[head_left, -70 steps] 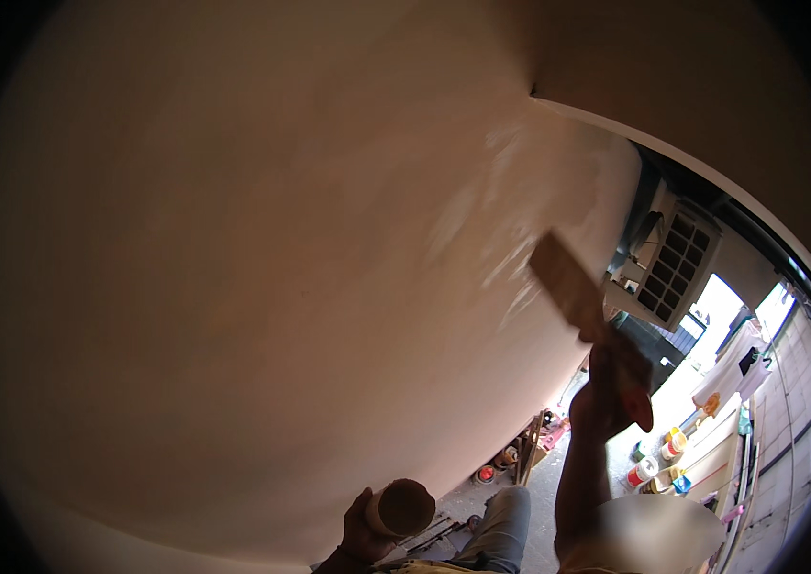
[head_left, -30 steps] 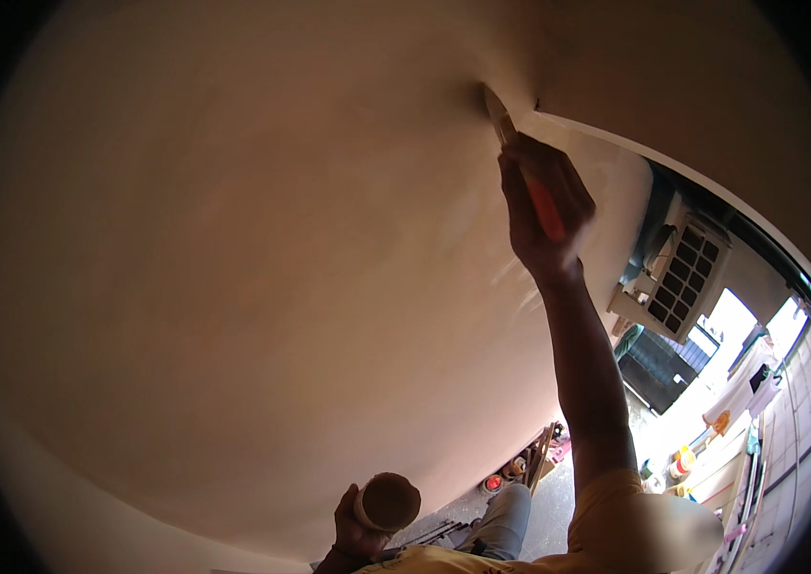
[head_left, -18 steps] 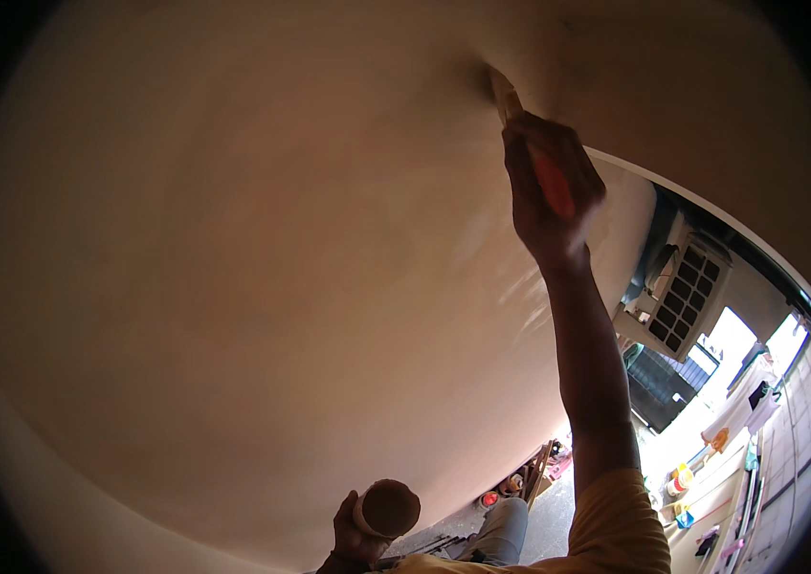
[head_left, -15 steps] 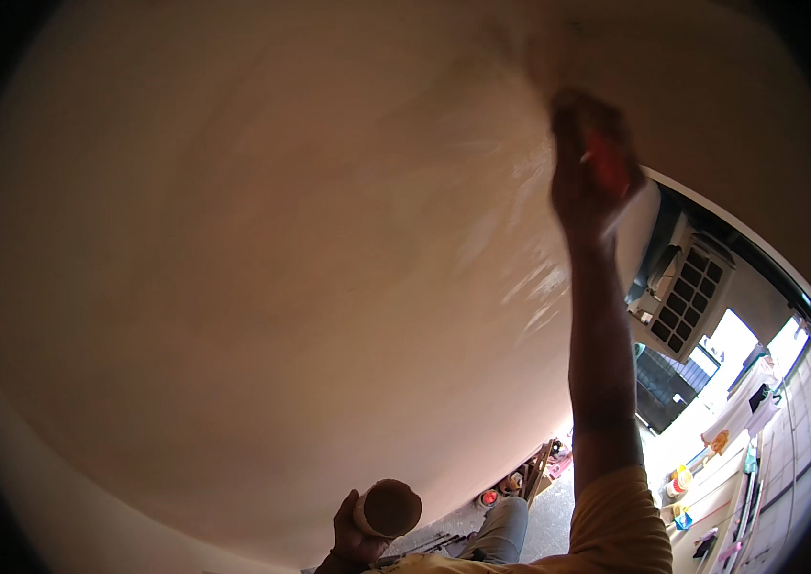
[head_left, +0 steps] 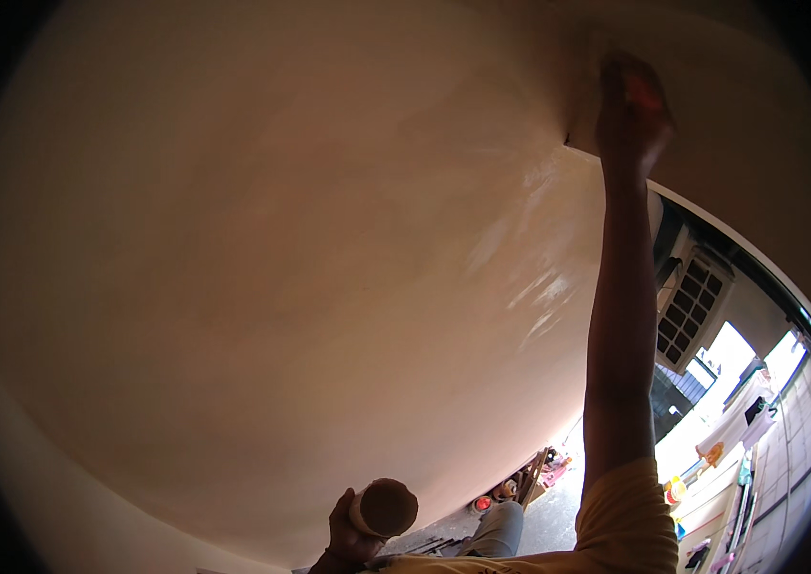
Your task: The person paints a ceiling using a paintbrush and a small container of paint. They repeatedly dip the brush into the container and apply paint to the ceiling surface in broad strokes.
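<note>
Up high, the right grip is holding a red-handled tool, ideally pressing evenly; the left grip, a cup.

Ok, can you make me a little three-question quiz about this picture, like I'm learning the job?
1. What does the person's left grip hold?

2. True or false: in the picture, the person's right grip is lower than the left grip.

3. On the smooth, tan wall, where are the pale, shiny streaks in the picture?
A) Left of the bare right forearm
B) Right of it

Key:
1. A pale, round, open-topped tub.
2. False; it is much higher.
3. A.
</note>
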Tool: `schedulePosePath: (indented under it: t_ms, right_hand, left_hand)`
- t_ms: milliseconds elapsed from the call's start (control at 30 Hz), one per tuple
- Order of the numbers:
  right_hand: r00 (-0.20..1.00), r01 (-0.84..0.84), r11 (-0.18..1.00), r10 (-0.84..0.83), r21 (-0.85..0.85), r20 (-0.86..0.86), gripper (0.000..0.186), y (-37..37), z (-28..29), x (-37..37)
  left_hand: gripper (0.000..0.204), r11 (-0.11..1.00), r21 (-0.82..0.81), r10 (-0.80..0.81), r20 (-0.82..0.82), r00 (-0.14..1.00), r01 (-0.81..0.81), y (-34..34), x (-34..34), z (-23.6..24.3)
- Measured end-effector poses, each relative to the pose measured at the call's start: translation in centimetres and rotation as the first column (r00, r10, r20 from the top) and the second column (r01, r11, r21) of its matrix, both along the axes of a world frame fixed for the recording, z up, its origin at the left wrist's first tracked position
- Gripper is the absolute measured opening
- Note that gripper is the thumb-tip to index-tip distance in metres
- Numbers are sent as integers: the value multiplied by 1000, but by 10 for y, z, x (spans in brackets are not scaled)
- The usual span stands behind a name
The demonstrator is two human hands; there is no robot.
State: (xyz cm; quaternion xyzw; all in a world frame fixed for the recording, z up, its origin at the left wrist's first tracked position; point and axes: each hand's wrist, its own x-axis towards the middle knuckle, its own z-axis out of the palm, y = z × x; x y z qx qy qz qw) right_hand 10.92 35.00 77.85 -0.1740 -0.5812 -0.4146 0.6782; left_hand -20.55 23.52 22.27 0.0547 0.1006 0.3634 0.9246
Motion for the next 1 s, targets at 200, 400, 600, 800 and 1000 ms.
schedulePosePath:
  t_ms: [200,400,600,800,1000]
  right_hand:
    - [958,133,991,-134,23,253,12,6,-41,-65]
    - [996,74,997,-75,21,40,13,-13,-10,-22]
    - [939,241,965,-259,105,227,15,1,-34,-58]
    - [902,152,944,-254,293,348,18,-18,-14,-61]
    - [879,268,932,-341,245,334,16,3,-28,-60]
  left_hand:
    - [58,1000,7,27,-27,999,-27,-4,1,11]
    - [57,1000,9,7,-10,1000,-7,-1,3,4]
    - [59,999,38,22,-19,1000,-21,-3,7,6]
    - [61,997,25,73,-69,995,-72,-8,8,12]
    - [61,998,37,56,-66,996,-53,-6,10,3]
